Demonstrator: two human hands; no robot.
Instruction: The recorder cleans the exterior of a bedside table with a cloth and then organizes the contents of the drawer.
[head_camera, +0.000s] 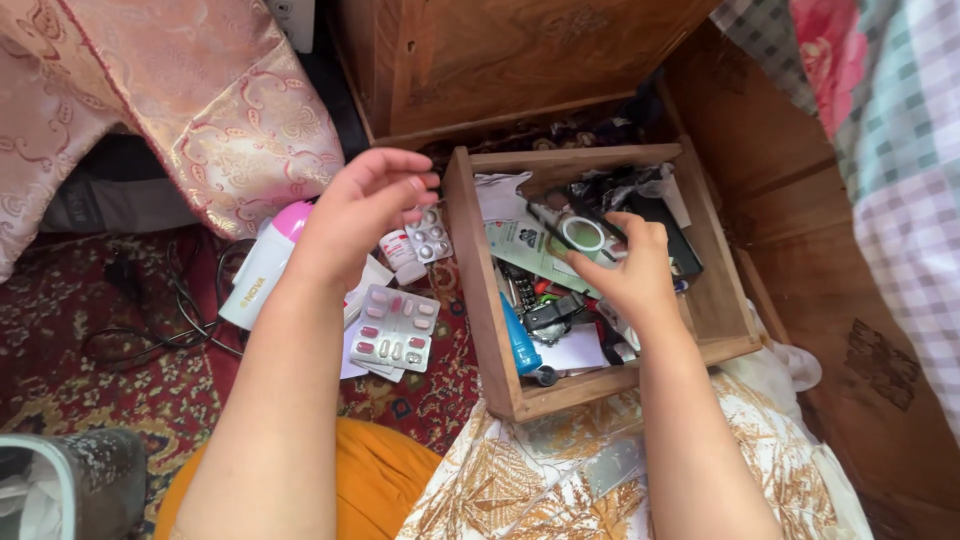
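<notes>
Crowding the wooden drawer (480, 290) clutter, right hand (625, 275); left hand (360, 215) outside its rim.

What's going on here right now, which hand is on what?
A person sits on a patterned carpet over a cluttered wooden drawer. The right hand is inside it, fingers around a small round white-rimmed item. The left hand hovers empty over blister packs of pills lying on the carpet beside a white and pink hair dryer.
</notes>
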